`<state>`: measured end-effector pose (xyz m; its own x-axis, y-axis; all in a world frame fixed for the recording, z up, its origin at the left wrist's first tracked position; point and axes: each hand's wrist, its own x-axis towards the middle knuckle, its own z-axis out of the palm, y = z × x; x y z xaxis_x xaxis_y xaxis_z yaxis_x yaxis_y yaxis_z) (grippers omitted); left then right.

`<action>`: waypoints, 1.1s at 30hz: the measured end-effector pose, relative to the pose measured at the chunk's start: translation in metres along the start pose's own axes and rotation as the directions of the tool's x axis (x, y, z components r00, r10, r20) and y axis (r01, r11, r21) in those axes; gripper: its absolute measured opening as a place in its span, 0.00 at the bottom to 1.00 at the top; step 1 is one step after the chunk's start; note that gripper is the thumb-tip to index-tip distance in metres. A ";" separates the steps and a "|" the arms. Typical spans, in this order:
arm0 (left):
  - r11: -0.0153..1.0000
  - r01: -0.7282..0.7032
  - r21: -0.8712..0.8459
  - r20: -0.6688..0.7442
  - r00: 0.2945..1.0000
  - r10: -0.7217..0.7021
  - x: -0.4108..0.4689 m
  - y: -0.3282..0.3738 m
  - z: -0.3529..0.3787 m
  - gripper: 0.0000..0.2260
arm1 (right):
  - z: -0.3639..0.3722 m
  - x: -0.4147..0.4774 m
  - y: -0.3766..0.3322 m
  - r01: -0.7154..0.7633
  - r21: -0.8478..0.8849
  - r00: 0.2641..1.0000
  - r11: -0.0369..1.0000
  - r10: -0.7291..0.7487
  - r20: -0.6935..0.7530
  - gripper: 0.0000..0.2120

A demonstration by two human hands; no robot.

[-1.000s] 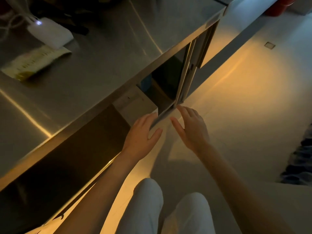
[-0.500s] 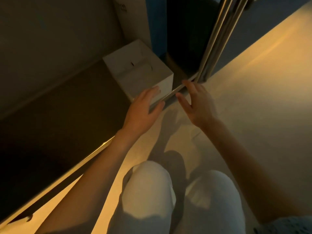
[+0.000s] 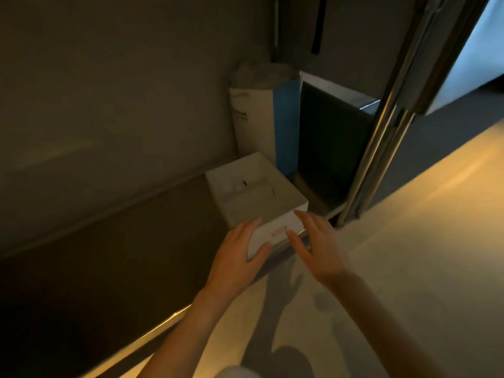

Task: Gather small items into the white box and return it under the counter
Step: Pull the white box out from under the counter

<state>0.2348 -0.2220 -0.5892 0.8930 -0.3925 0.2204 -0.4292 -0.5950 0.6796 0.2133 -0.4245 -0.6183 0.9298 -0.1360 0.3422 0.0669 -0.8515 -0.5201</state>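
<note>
The dark shelf point(image 3: 122, 255) under the counter stretched across in front of me, its metal edge meeting the floor point(image 3: 409, 255). At its back stood a tall white-and-blue carton point(image 3: 259, 126) beside a black box point(image 3: 332, 148). The white box point(image 3: 270, 233) sat at the shelf's front edge, just before the carton. My left hand point(image 3: 237, 257) gripped its near left corner, thumb on the front wall. My right hand point(image 3: 316, 246) was straight-fingered and spread at the front right corner; I could not tell whether it touched.

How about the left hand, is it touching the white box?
Touching. The head view shows the left hand holding the white box by its front corner, thumb across the front face.
</note>
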 end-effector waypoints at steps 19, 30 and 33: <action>0.940 0.333 -0.073 0.036 0.943 -0.331 0.030 -0.092 0.055 0.26 | 0.061 0.060 0.068 -0.066 -0.153 0.975 0.986 0.096 0.199 0.28; 0.973 0.229 -0.032 -0.066 0.971 -0.231 0.023 -0.103 0.067 0.15 | 0.080 0.062 0.080 -0.098 -0.108 0.952 0.989 0.125 0.278 0.22; 0.975 0.220 -0.020 -0.089 0.971 -0.221 0.011 -0.095 0.067 0.14 | 0.075 0.045 0.078 -0.080 -0.120 0.956 0.990 0.110 0.272 0.22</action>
<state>0.2768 -0.2170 -0.6984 0.9742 -0.1871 0.1263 -0.2194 -0.6527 0.7251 0.2877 -0.4591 -0.7016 0.9946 -0.0863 0.0571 -0.0516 -0.8923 -0.4485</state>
